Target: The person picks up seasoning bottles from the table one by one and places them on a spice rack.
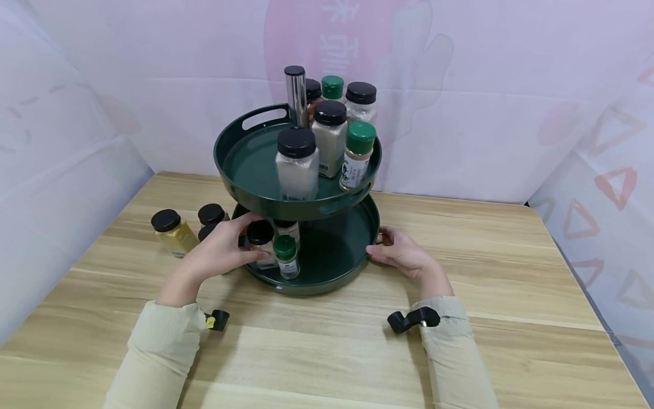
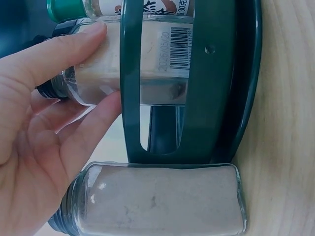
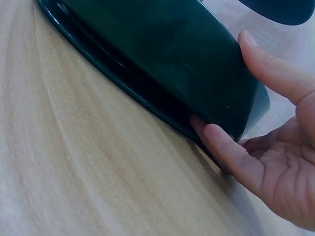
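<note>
On the lower tier of a dark green two-tier rotating tray [image 1: 334, 250], my left hand [image 1: 217, 250] holds a glass spice jar [image 1: 263, 234] with a black lid. Thumb and fingers lie on opposite sides of this jar, seen behind the tray's handle slot in the left wrist view. A small green-capped spice bottle [image 1: 286, 262] and another black-lidded jar [image 1: 289, 229] stand beside it, the latter partly hidden by the upper tier. My right hand [image 1: 403, 254] grips the lower tier's right edge, thumb at the rim and fingers against the outer wall [image 3: 211, 98].
Several black- and green-lidded jars, including a square one [image 1: 297, 170], stand on the upper tier [image 1: 250, 153] around a metal post [image 1: 296, 96]. Left of the tray, a yellow-filled jar [image 1: 177, 236] and other black-lidded jars [image 1: 212, 213] stand on the wooden table [image 1: 317, 352].
</note>
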{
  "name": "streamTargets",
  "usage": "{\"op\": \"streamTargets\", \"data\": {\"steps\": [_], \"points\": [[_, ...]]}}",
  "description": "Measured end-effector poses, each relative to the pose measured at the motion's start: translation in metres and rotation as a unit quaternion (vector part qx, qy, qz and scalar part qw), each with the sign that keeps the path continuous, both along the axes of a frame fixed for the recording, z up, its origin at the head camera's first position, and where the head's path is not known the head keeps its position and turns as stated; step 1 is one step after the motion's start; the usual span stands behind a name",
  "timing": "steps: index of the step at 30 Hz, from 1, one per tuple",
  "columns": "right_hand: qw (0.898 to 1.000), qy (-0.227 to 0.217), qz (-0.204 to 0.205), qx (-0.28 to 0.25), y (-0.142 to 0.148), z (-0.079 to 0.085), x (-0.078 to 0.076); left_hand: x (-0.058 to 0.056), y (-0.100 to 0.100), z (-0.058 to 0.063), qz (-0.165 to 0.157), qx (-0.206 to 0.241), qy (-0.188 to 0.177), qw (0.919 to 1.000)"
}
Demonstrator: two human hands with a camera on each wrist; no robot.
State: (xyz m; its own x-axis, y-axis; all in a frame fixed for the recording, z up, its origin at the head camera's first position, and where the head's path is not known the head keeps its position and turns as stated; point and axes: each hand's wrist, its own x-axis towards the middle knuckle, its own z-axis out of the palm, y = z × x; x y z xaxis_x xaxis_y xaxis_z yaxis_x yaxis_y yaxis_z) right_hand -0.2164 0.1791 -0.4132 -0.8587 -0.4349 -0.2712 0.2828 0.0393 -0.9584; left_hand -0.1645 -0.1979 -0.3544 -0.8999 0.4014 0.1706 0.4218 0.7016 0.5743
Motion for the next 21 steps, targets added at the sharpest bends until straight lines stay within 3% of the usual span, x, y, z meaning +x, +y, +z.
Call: {"op": "streamTargets", "data": {"steps": [14, 21], "points": [[1.0, -0.001, 0.004, -0.004, 0.0, -0.001, 0.0, 0.001, -0.004, 0.001, -0.012, 0.011, -0.016, 0.9997], [1.0, 0.0, 0.009, -0.002, 0.001, 0.0, 0.0, 0.008, -0.009, 0.011, -0.021, 0.037, -0.006, 0.9991]]}}
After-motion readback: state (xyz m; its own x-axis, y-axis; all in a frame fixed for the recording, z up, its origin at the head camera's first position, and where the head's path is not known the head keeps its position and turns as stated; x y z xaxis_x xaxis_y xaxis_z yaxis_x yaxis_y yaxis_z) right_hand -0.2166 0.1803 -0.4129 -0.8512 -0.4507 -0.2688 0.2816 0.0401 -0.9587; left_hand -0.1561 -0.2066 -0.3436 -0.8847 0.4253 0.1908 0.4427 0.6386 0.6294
